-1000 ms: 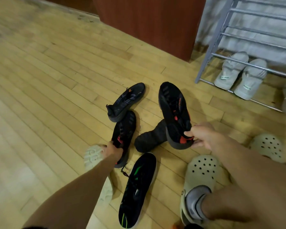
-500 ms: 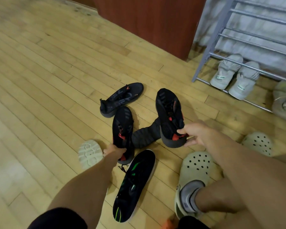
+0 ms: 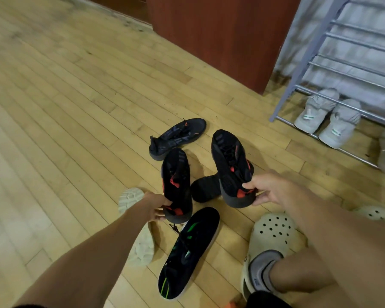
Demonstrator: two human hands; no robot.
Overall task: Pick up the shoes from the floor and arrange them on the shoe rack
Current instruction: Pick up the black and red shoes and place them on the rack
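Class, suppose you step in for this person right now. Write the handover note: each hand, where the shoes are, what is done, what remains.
Left hand: gripping the heel of a black-and-red shoe.
Right hand: gripping the heel of its mate.
On the floor: a dark sneaker, a black shoe on its side, a black-and-green shoe, a pale shoe sole up.
Done: a grey-white pair sits on the shoe rack bottom shelf.
Left: rack the held pair, then the floor shoes.
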